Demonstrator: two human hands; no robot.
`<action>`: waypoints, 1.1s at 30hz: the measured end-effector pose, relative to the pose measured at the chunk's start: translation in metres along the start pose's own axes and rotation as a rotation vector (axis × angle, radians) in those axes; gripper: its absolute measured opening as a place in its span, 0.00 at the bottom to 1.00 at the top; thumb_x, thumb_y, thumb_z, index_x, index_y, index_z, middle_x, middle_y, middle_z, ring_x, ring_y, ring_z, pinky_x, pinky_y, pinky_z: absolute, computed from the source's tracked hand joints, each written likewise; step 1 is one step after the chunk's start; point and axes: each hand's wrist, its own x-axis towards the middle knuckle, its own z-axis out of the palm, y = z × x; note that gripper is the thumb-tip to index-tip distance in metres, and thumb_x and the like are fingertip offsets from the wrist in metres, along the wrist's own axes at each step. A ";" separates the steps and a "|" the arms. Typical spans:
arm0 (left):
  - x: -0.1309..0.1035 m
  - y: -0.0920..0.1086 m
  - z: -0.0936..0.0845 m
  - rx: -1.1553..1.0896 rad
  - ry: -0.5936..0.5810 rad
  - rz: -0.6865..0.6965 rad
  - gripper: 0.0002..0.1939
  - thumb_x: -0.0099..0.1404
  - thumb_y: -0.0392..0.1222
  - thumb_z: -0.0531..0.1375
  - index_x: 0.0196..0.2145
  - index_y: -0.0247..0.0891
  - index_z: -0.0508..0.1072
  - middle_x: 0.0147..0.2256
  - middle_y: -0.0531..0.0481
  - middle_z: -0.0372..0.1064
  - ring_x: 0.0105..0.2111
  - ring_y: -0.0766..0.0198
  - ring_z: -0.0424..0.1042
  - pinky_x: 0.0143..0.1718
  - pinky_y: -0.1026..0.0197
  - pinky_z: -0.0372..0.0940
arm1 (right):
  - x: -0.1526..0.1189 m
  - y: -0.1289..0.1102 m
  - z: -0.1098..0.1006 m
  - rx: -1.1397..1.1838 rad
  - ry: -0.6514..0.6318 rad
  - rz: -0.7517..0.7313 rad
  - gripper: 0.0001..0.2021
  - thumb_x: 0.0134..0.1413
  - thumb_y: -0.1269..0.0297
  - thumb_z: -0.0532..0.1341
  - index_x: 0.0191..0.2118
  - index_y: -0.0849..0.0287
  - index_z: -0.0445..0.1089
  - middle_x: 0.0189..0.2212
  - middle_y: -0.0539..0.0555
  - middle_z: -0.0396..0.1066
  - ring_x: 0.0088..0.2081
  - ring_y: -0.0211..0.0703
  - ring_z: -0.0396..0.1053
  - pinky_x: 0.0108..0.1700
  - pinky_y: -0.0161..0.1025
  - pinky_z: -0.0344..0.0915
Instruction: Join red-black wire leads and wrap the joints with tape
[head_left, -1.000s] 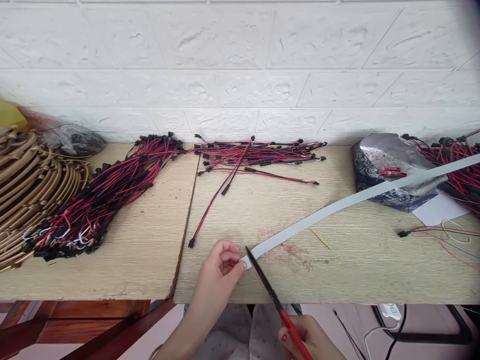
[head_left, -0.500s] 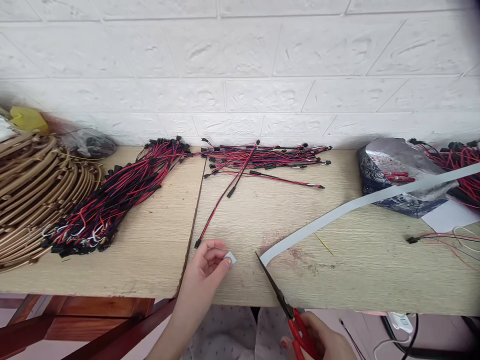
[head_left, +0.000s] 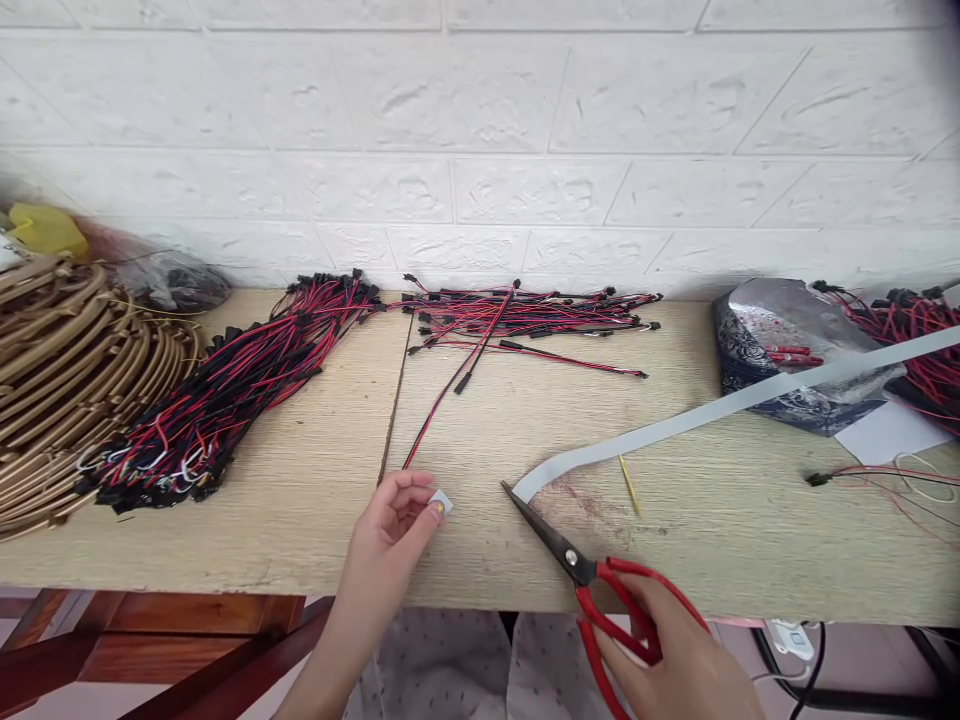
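We hold a small white piece (head_left: 442, 501) pinched between the thumb and fingers of our left hand (head_left: 394, 522), above the table (head_left: 480, 560) and to the left of the scissors (head_left: 571, 558). Our right hand (head_left: 671, 640) is wrapped around the red handles of those scissors, whose dark blades lie nearly together and point up and to the left.

The long pale strip (head_left: 652, 432) has its near end at the scissors' tip; we cannot tell whether the two touch. From there it runs right, passing over the patterned bag (head_left: 780, 385), which sits beyond the scissors to the right with red things (head_left: 793, 356) inside.

A short yellow strand (head_left: 631, 487) lies just right of the scissors' blades. Beyond the scissors, near the wall (head_left: 495, 90), we see a row of red and black wires (head_left: 525, 312). Far left of the scissors are a thick wire bundle (head_left: 232, 395) and a stack of brown hoops (head_left: 75, 385).
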 end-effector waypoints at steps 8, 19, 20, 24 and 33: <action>0.000 -0.008 -0.002 0.048 0.020 0.026 0.14 0.57 0.45 0.61 0.40 0.39 0.66 0.33 0.52 0.66 0.34 0.64 0.66 0.38 0.61 0.60 | 0.041 0.030 -0.013 -0.037 0.295 -0.303 0.14 0.52 0.56 0.59 0.44 0.55 0.66 0.40 0.57 0.70 0.43 0.53 0.69 0.39 0.46 0.67; -0.014 0.001 0.024 0.243 -0.059 0.176 0.12 0.61 0.38 0.57 0.43 0.42 0.63 0.34 0.53 0.64 0.34 0.65 0.65 0.34 0.62 0.59 | 0.037 -0.091 -0.019 0.576 0.001 -0.434 0.03 0.55 0.67 0.59 0.35 0.54 0.70 0.35 0.53 0.69 0.35 0.43 0.67 0.38 0.38 0.64; -0.015 0.002 0.025 0.257 -0.065 0.197 0.12 0.61 0.37 0.56 0.43 0.42 0.63 0.33 0.53 0.64 0.34 0.65 0.65 0.34 0.63 0.59 | 0.042 -0.101 -0.017 0.603 -0.055 -0.400 0.03 0.55 0.66 0.59 0.34 0.54 0.70 0.34 0.53 0.69 0.34 0.42 0.66 0.37 0.38 0.63; -0.021 0.002 0.027 0.300 -0.071 0.254 0.12 0.60 0.36 0.57 0.43 0.42 0.63 0.33 0.53 0.64 0.33 0.66 0.65 0.33 0.63 0.60 | 0.054 -0.116 -0.014 0.657 -0.221 -0.302 0.07 0.55 0.65 0.57 0.27 0.56 0.68 0.28 0.50 0.65 0.30 0.40 0.62 0.32 0.37 0.58; 0.007 -0.002 -0.003 0.885 0.307 0.460 0.12 0.63 0.45 0.56 0.43 0.36 0.65 0.37 0.44 0.66 0.40 0.53 0.66 0.41 0.52 0.62 | 0.072 -0.087 -0.026 1.056 -0.130 -0.082 0.11 0.52 0.54 0.61 0.27 0.56 0.68 0.25 0.48 0.63 0.30 0.38 0.59 0.33 0.33 0.58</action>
